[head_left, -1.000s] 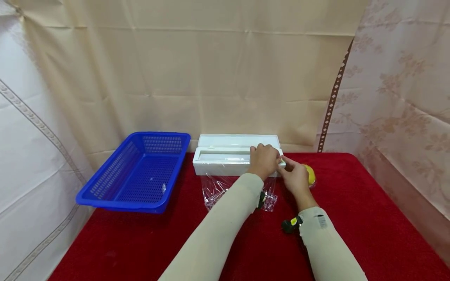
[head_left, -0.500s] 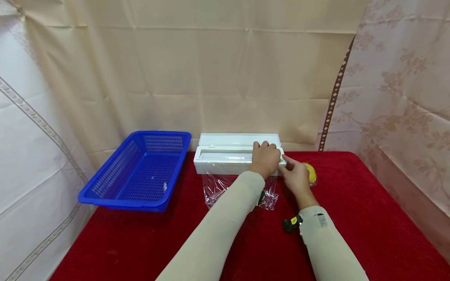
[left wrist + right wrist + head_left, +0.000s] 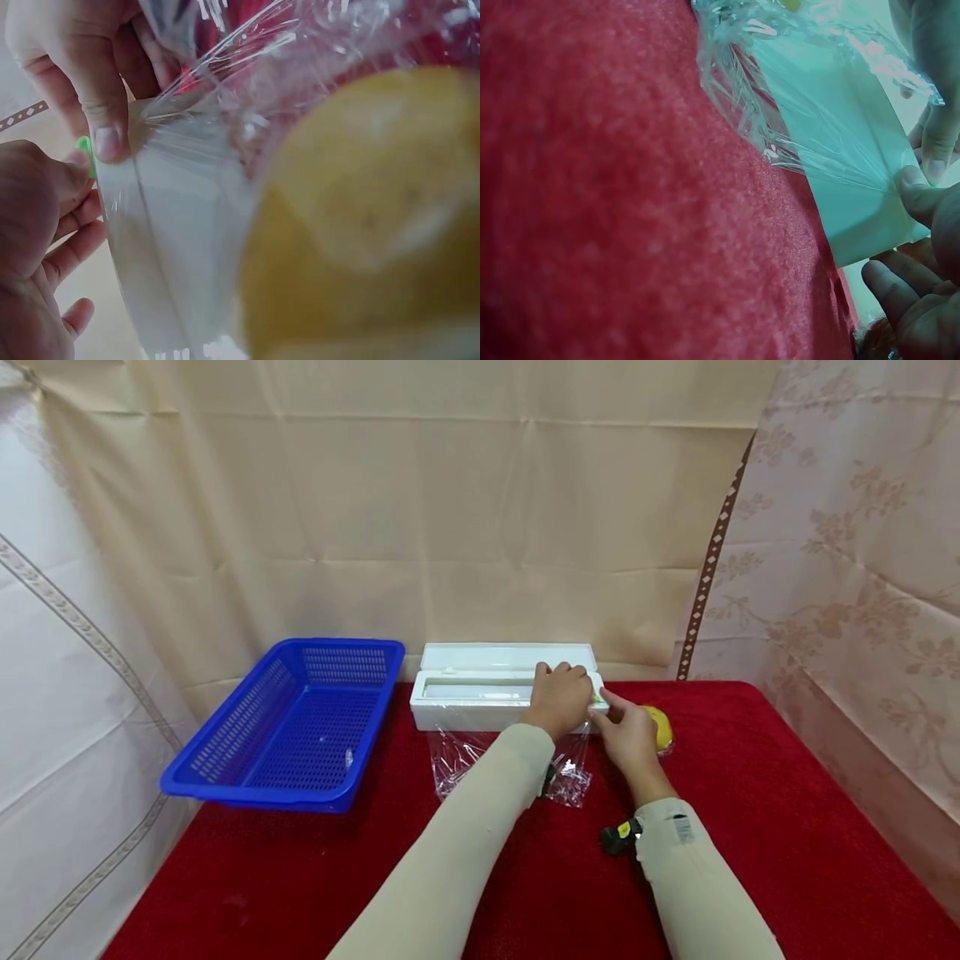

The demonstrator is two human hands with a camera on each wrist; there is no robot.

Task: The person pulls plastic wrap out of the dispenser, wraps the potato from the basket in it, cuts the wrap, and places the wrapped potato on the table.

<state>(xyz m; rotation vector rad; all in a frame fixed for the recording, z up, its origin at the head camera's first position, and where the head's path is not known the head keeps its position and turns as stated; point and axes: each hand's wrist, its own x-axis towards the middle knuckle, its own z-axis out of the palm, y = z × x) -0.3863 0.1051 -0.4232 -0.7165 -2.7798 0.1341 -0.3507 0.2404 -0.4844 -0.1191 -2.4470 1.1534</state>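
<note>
A white cling film box (image 3: 468,718) stands with its lid (image 3: 510,657) raised behind it. Clear film (image 3: 457,758) hangs over its front onto the red cloth. At the box's right end, my left hand (image 3: 558,697) pinches a small green slide cutter (image 3: 85,154) between thumb and fingers. My right hand (image 3: 632,735) grips that same end, thumb on the front face and fingers around the end (image 3: 911,270). A yellow, rounded fruit-like thing (image 3: 367,217) lies under the film, close to the left wrist; my left forearm hides it in the head view.
A blue perforated plastic basket (image 3: 262,794) stands at the left. Right of my right hand sits another yellow rounded thing (image 3: 660,729) wrapped in film. Red cloth (image 3: 750,827) covers the table, with curtains (image 3: 480,510) behind and at both sides.
My left hand has shifted very slightly left along the box, and more of the green slide cutter shows in the head view. The right hand stays at the box end.
</note>
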